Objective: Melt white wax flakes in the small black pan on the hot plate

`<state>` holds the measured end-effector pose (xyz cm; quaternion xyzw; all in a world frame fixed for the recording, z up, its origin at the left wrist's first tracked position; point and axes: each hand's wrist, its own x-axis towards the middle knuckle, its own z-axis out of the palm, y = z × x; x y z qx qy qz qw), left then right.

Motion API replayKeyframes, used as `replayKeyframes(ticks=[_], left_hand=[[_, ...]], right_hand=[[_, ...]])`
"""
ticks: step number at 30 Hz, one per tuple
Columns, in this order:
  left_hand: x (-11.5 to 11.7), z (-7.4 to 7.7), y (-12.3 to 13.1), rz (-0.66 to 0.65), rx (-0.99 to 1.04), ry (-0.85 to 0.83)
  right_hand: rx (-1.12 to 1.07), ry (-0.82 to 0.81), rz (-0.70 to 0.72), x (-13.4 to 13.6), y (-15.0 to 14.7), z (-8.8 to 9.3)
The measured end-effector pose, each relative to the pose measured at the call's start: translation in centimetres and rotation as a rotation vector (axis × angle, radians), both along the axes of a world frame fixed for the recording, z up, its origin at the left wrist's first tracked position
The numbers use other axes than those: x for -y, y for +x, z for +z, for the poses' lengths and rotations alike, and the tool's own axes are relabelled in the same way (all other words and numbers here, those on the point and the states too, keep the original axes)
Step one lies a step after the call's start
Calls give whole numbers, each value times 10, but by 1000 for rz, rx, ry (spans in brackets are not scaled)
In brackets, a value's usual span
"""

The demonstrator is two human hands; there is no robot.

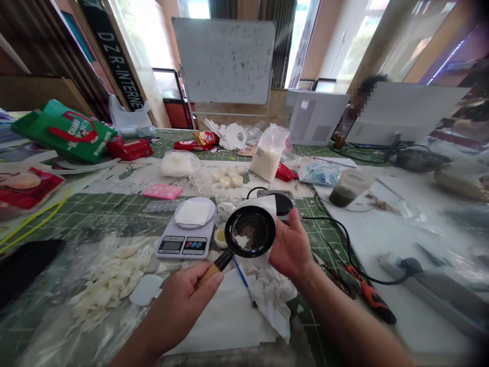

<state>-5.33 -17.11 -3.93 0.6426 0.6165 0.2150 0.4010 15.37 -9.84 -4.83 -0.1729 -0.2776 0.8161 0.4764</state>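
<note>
My left hand [191, 293] is closed round the wooden handle of a small black frying pan [263, 232], which tilts toward me. A small white piece [241, 241] lies in the pan among brownish marks. At the pan's right side, my right hand [292, 244] holds a white tissue [269, 205] against its back. The thumb stands up, while the fingers are hidden behind the pan and tissue. Below the pan are a thin blue-handled brush [240, 272] and a crumpled tissue [273, 295] on white sheets [217, 326].
A kitchen scale [186, 244] bearing folded tissue stands left of the pan, an electric hot plate [284, 204] behind it. White flakes [114, 275] lie at left on plastic. An orange-black tool [369, 293], power cord and cup [346, 188] are at right. A person sits behind the monitor [408, 112].
</note>
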Motion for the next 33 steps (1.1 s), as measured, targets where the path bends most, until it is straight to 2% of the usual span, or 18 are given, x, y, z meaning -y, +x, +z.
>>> replayKeyframes(ticks=[6, 12, 15, 17, 21, 23, 25, 28, 30, 33], left_hand=[[-2, -1, 1, 38, -45, 40], [-5, 1, 0, 55, -36, 64], [-7, 4, -4, 72, -23, 38], [-8, 4, -9, 97, -22, 55], [-7, -1, -20, 188, -49, 119], [-6, -3, -24, 194, -81, 128], [-5, -4, -27, 160, -111, 120], [-4, -6, -30, 139, -124, 111], [-4, -7, -32, 136, -121, 91], [-5, -9, -34, 144, -107, 69]], right_hand=[[28, -69, 91, 11, -15, -7], [113, -133, 80, 29, 4, -5], [172, -158, 71, 32, 24, 4], [236, -158, 13, 29, 39, 14], [506, -105, -149, 2, 67, 34], [730, 4, -276, -25, 77, 38], [1063, 142, -292, -56, 82, 39], [1692, 553, -376, -97, 79, 35], [1832, 685, -340, -111, 73, 35], [1906, 797, -196, -111, 62, 38]])
